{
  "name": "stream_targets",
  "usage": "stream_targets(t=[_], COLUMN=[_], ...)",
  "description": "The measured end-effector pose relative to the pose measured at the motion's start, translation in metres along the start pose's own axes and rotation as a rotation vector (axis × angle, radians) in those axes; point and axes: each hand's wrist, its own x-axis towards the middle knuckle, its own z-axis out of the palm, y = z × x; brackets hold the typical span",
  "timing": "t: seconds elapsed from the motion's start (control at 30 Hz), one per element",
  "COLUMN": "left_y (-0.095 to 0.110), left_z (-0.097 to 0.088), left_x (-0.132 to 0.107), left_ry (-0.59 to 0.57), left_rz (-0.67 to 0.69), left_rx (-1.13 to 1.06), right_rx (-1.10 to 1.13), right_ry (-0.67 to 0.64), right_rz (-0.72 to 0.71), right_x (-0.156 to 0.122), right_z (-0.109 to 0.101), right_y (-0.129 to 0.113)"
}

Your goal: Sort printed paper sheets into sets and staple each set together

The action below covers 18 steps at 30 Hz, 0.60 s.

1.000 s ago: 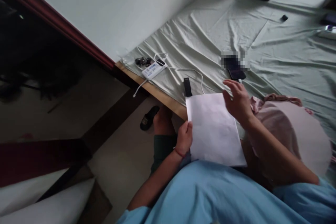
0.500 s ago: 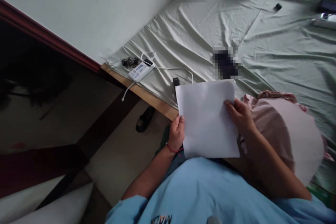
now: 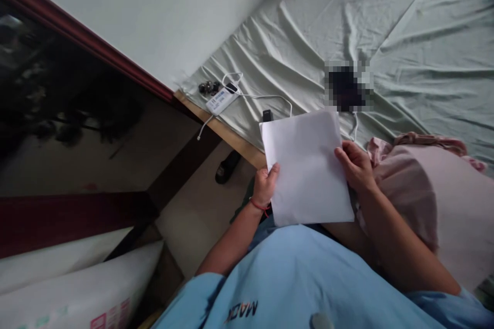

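A white sheet of paper (image 3: 309,172), perhaps a thin stack, lies tilted above my lap with no marks that I can see on its upper face. My left hand (image 3: 265,185) grips its left edge, thumb on top and a red string bracelet at the wrist. On the opposite side my right hand (image 3: 355,163) pinches the right edge between thumb and curled fingers. Beyond the paper's far edge a small black device (image 3: 267,115) is partly covered by it.
A green sheet (image 3: 301,46) covers the bed. On it are a white power strip (image 3: 223,100) with a cable, a blurred-out dark object (image 3: 347,87), and pink cloth (image 3: 412,180) at right. A black slipper (image 3: 227,167) lies on the floor; a white sack (image 3: 96,288) stands lower left.
My view has shifted, so the bed items appear further right. My right thumb has slid back to the paper's right edge. Both hands still hold the paper.
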Motion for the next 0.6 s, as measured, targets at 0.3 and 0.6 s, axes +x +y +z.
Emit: stream_targets(t=[0.3,0.6], left_y=[-0.008,0.003], left_z=[-0.003,0.005], left_x=[0.004,0.005], left_ry=[0.038,0.037], left_rz=[-0.014,0.040], left_rx=[-0.067,-0.060], right_rx=[-0.125,-0.038], right_ry=[0.043,0.074], right_rz=[-0.082,-0.053], right_x=[0.003,0.002], right_z=[0.000,0.001], right_y=[0.004,0.002])
